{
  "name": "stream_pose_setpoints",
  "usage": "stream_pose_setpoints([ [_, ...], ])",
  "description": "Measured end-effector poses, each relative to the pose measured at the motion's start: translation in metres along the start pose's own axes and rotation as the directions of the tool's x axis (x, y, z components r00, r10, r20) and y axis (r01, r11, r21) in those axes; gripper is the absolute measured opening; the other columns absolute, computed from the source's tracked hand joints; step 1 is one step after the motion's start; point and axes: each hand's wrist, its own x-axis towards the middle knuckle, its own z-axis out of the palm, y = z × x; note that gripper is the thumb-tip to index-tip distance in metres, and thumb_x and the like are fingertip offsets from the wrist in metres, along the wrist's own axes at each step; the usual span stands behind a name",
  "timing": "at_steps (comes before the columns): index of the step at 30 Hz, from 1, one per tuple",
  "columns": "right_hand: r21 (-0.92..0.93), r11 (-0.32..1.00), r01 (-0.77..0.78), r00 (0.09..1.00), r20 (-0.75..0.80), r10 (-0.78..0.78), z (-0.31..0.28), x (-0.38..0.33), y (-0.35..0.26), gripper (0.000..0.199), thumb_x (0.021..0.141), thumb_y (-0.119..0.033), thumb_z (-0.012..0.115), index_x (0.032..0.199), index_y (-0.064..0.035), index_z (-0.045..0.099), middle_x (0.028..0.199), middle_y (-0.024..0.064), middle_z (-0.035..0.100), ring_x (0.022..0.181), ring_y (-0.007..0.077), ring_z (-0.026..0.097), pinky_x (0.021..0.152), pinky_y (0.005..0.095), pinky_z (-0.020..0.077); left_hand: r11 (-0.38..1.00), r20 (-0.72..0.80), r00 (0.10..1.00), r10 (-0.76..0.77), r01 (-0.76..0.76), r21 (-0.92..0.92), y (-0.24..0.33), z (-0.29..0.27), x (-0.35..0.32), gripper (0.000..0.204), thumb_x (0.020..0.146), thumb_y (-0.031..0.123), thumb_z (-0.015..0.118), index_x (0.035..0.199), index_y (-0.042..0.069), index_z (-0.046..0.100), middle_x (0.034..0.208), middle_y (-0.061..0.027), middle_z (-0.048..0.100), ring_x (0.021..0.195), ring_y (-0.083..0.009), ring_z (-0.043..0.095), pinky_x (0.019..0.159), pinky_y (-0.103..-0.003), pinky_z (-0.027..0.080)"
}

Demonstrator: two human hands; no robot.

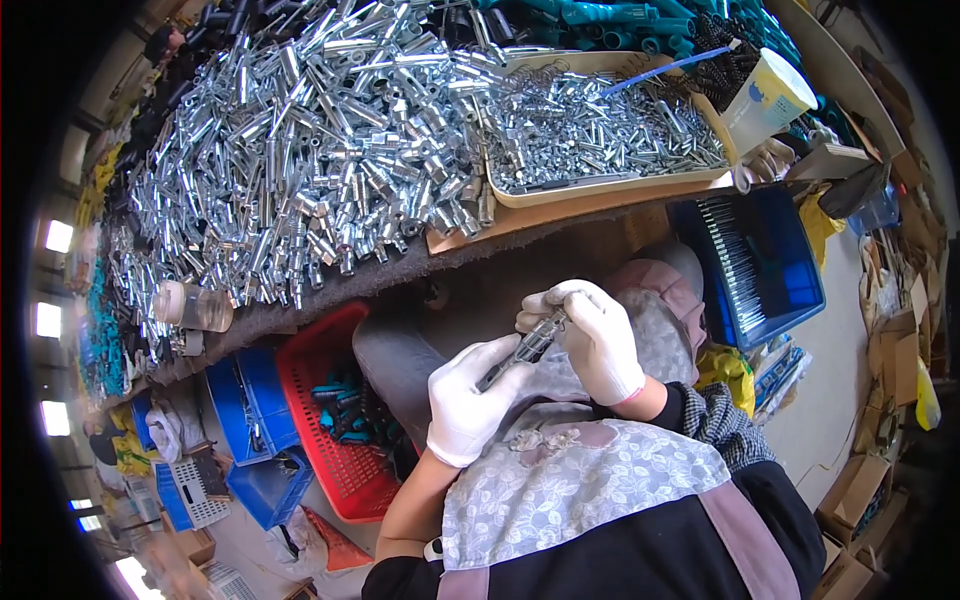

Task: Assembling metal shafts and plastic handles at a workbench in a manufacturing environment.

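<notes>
Both of my hands wear white gloves and meet above my lap, in front of the bench edge. A slim metal cylindrical part (536,342), silver with a dark grooved section, slants between them. My left hand (470,400) is closed around its lower end. At the upper end, the fingers of my right hand (598,335) are bent and pinched about the tip. What exactly the right fingertips grip there is too small to make out. Beyond my hands, a big heap of shiny metal tubes and fittings (300,150) covers the bench.
A cream tray (600,190) of small metal pieces sits on the bench beside a paper cup (770,95). Below stand a red crate (345,470) with teal and black parts, blue bins (255,405) and a blue crate (790,290) of rods. A clear jar (195,305) rests at the left edge.
</notes>
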Motion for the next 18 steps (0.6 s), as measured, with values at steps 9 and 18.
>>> stream_pose_setpoints([
  [9, -0.094, 0.995, 0.043, 0.999, 0.018, -0.041, -0.003, -0.002, 0.011, 0.028, 0.102, -0.024, 0.052, 0.109, 0.0015, 0.06, 0.113, 0.0229, 0.068, 0.106, 0.0333, 0.067, 0.097, 0.044, 0.0526, 0.999, -0.02, 1.0, 0.004, -0.004, 0.036, -0.003, 0.01, 0.002, 0.028, 0.08, 0.006, 0.078, 0.103, -0.007, 0.071, 0.092, -0.0209, 0.072, 0.082, -0.0305, 0.072, 0.073, -0.035, 0.055],
  [18, -0.309, 0.951, -0.011, 0.999, 0.028, 0.021, -0.007, 0.005, -0.002, 0.04, 0.106, -0.027, 0.046, 0.123, 0.0075, 0.059, 0.116, 0.025, 0.068, 0.105, 0.0319, 0.069, 0.096, 0.0424, 0.0543, 0.999, -0.05, 0.999, 0.022, -0.019, 0.04, -0.005, 0.01, 0.001, 0.029, 0.08, 0.005, 0.078, 0.104, -0.007, 0.07, 0.094, -0.0216, 0.072, 0.083, -0.0315, 0.072, 0.074, -0.035, 0.056],
])
